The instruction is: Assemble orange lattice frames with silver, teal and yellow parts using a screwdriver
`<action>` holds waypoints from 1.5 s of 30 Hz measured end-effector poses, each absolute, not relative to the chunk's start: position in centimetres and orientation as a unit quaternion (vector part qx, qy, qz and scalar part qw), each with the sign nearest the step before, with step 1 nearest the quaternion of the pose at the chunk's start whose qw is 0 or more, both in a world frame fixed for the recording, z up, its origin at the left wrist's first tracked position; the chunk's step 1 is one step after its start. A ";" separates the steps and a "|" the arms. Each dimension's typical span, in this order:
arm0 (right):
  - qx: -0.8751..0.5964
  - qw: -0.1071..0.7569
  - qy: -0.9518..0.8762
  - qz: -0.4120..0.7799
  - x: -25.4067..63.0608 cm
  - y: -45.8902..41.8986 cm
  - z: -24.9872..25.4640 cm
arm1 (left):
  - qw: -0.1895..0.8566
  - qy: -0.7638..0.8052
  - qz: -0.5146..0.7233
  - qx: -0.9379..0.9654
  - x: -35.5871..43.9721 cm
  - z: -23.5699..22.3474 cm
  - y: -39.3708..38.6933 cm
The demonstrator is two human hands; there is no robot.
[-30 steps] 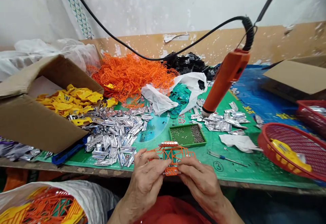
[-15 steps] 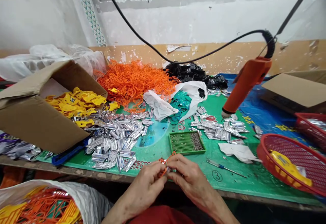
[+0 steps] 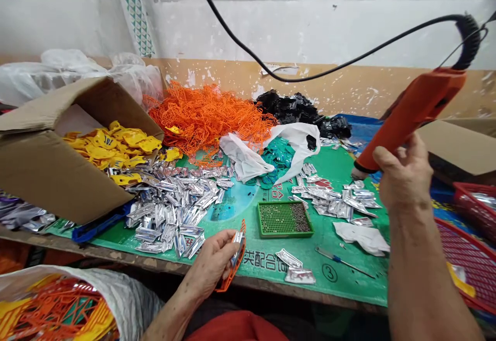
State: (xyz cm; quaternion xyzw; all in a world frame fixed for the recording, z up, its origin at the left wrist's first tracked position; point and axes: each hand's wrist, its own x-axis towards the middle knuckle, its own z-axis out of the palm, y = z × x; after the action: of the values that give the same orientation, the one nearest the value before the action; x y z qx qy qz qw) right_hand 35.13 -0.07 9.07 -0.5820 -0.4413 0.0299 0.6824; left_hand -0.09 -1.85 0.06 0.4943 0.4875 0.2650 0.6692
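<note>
My left hand (image 3: 212, 262) is closed on an orange plastic frame (image 3: 241, 250) with a silver metal plate (image 3: 237, 242) lying against it, near the table's front edge. At the right, my right hand (image 3: 406, 175) is wrapped round an orange electric screwdriver (image 3: 414, 113), which hangs from a black coiled cord and tilts tip-down to the left. Two loose metal plates (image 3: 300, 276) lie between my hands. Behind them stands a green perforated tray (image 3: 267, 235) with small screws (image 3: 299, 216) gathered at its right side.
A pile of metal plates (image 3: 170, 212) lies left, beside a cardboard box (image 3: 58, 175) of yellow parts (image 3: 112, 147). Orange frames (image 3: 213, 113) and black parts (image 3: 289, 108) are heaped behind. A slim screwdriver (image 3: 343, 261) lies near a red basket (image 3: 465, 253). A sack (image 3: 135, 299) stands front left.
My hands have parted. The right has moved up and right and taken hold of the electric screwdriver; the left keeps the orange frame. Two metal plates now show on the table in front.
</note>
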 end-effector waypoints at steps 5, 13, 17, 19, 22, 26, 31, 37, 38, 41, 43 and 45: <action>-0.524 0.708 -0.402 0.250 32.3 3.0 9.9 | 0.697 0.483 0.256 0.464 -0.2 -0.2 -1.5; -0.492 0.663 -0.399 0.400 23.6 2.1 8.2 | 0.711 0.481 0.237 0.455 -0.2 -0.3 -1.4; -0.483 0.688 -0.392 0.373 21.2 1.3 5.9 | 0.696 0.485 0.230 0.476 0.2 -0.1 -1.7; -0.491 0.690 -0.391 0.360 20.7 1.1 4.6 | 0.689 0.492 0.224 0.483 0.4 0.0 -1.8; -0.499 0.698 -0.384 0.342 20.2 0.9 3.1 | 0.681 0.497 0.216 0.493 0.6 -0.1 -2.0; -0.499 0.711 -0.376 0.323 19.7 0.8 2.5 | 0.676 0.497 0.226 0.495 0.5 -0.3 -2.1; -0.493 0.719 -0.367 0.323 19.3 0.9 2.6 | 0.676 0.497 0.249 0.484 0.4 -0.4 -2.0; -0.497 0.726 -0.354 0.317 19.5 1.0 1.8 | 0.689 0.500 0.258 0.457 0.6 -0.6 -1.9; -0.498 0.726 -0.353 0.316 19.5 1.0 1.7 | 0.690 0.500 0.260 0.454 0.6 -0.6 -1.9; -0.501 0.723 -0.355 0.317 19.5 1.0 1.5 | 0.694 0.498 0.262 0.449 0.6 -0.7 -1.8; -0.502 0.722 -0.356 0.316 19.5 1.0 1.5 | 0.694 0.497 0.263 0.450 0.7 -0.6 -1.7; -0.504 0.722 -0.355 0.314 19.5 1.0 1.5 | 0.692 0.499 0.264 0.450 0.7 -0.5 -1.7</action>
State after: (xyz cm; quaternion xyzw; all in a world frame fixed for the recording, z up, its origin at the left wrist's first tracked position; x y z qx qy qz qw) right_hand 19.49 1.04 1.51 -0.5045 -0.3546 0.3143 0.7218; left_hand 0.67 -1.68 -0.47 0.4498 0.4990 0.2640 0.6920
